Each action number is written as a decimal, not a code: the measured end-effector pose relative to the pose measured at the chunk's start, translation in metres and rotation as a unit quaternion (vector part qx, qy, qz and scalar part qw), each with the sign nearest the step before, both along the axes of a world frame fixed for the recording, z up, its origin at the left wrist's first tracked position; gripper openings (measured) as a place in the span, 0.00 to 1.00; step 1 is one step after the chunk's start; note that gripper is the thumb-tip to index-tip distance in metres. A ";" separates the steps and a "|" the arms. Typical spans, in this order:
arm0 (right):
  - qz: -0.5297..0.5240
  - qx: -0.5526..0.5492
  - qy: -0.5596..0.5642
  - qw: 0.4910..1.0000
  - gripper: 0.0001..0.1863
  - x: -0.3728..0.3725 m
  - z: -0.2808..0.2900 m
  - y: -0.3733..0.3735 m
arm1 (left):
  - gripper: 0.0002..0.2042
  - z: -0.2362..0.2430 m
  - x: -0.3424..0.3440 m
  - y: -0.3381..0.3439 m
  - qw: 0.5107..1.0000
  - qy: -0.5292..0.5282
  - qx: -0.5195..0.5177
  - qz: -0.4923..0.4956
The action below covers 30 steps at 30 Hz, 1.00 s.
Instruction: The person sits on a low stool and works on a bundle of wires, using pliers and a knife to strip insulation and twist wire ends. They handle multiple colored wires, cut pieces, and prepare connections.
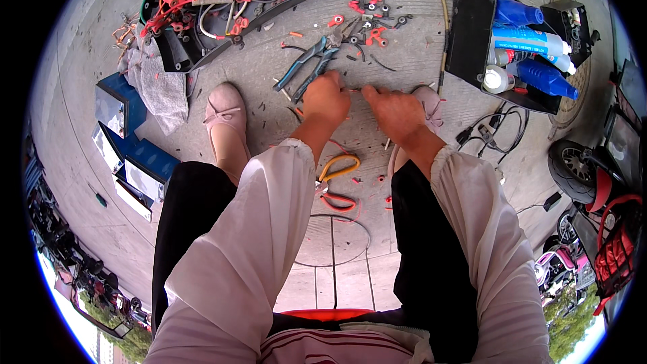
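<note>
A thin strand [356, 90] is held between the two bare hands, over grey, finely ribbed concrete [269, 121]. One end is pinched narrowly by the bent fingers of the left hand [325, 100], the other by the closed fingertips of the right hand [394, 112]; its material cannot be told — it is too fine and partly covered. Both forearms are wrapped in loose, creased pale sleeves [269, 209], gathered at the wrists.

Just beyond the left hand, blue-and-black pliers [306, 67] are laid with their smooth, curved handles splayed. Nearer the body, a second tool [342, 168] is seen, its grips bowed into yellow and red loops. Small red plastic pieces [376, 35] are scattered ahead. A long, curved black shell [174, 57] is heaped with tangled wires [229, 0], and beside it a rough grey cloth [163, 91] is crumpled. To the right, a stiff, angular black box [466, 44] is filled with plastic bottles [547, 77] — mostly blue and white.
</note>
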State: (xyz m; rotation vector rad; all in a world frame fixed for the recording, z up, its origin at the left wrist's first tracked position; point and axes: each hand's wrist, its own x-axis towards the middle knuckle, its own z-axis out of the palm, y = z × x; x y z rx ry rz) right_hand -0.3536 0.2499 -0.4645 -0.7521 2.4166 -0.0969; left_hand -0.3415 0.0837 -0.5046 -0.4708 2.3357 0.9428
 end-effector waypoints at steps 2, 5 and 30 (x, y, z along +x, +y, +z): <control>-0.001 0.004 -0.004 1.000 0.25 0.000 0.000 0.000 | 0.07 -0.001 0.001 0.000 1.000 -0.002 -0.002 -0.001; 0.000 0.007 -0.009 1.000 0.25 0.000 -0.001 -0.001 | 0.07 0.000 0.000 0.000 1.000 -0.006 0.001 -0.002; 0.016 0.024 0.020 0.999 0.23 0.004 -0.003 0.002 | 0.08 -0.005 0.001 0.005 0.999 0.018 -0.034 0.009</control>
